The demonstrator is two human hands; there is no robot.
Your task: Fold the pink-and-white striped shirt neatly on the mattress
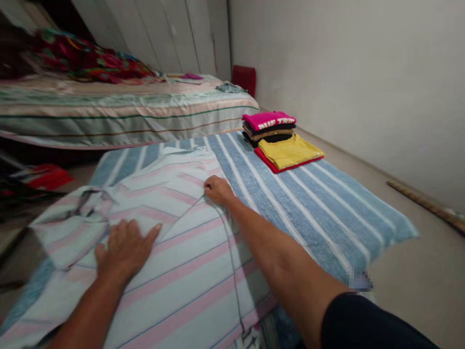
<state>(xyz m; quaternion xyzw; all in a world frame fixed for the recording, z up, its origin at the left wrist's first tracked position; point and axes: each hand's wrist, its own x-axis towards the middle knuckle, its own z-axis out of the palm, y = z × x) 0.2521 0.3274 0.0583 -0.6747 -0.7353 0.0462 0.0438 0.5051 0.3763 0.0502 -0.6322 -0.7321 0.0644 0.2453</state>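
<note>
A white shirt (189,247) with pink stripes and thin blue lines lies spread over a blue striped cloth, its collar toward the far left. My left hand (125,245) rests flat on the shirt near the collar, thumb out and fingers apart. Farther off, my right hand (218,190) has its fingers closed on the shirt's fabric at the right edge, where a crease runs toward my left hand. A thin dark cord (232,261) hangs in front of the shirt on the near side.
The blue cloth with white stripes (286,203) covers a low surface. Beyond the right hand stand a stack of folded clothes with a pink one (267,119) on top and a yellow folded garment (290,151) over a red one. Behind is a bed (145,116); a wall (356,72) rises at right.
</note>
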